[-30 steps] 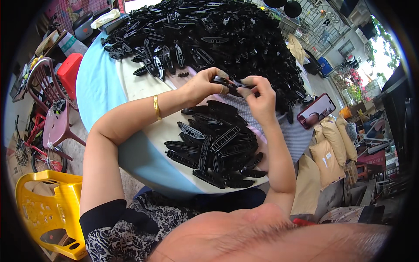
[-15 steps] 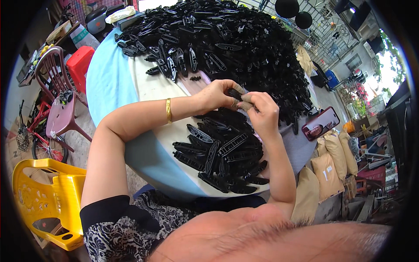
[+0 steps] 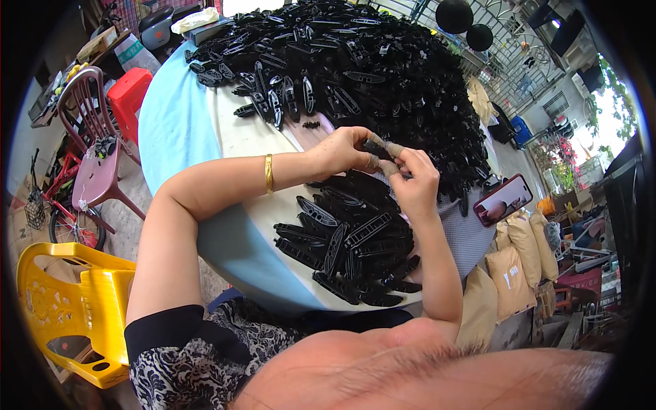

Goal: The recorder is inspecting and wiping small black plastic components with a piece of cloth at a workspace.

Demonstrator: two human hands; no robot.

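Observation:
My left hand [image 3: 344,149] and my right hand [image 3: 414,179] meet above the round table [image 3: 178,130], both gripping one small black plastic part [image 3: 375,147] between the fingertips. Some fingertips are wrapped in tape. A gold bangle [image 3: 268,173] circles my left wrist. Just below the hands lies a near pile of long black plastic pieces [image 3: 348,242]. Beyond the hands a much larger heap of black plastic pieces [image 3: 355,61] covers the far half of the table.
A phone in a red case [image 3: 503,199] lies at the table's right edge. Tan sacks [image 3: 519,260] stand to the right. A yellow plastic chair [image 3: 75,307], a maroon chair [image 3: 96,150], a red stool [image 3: 130,96] and a bicycle [image 3: 61,212] are on the left.
Both hands have drawn closer together over the near pile, still working the same small black part; the view has shifted slightly.

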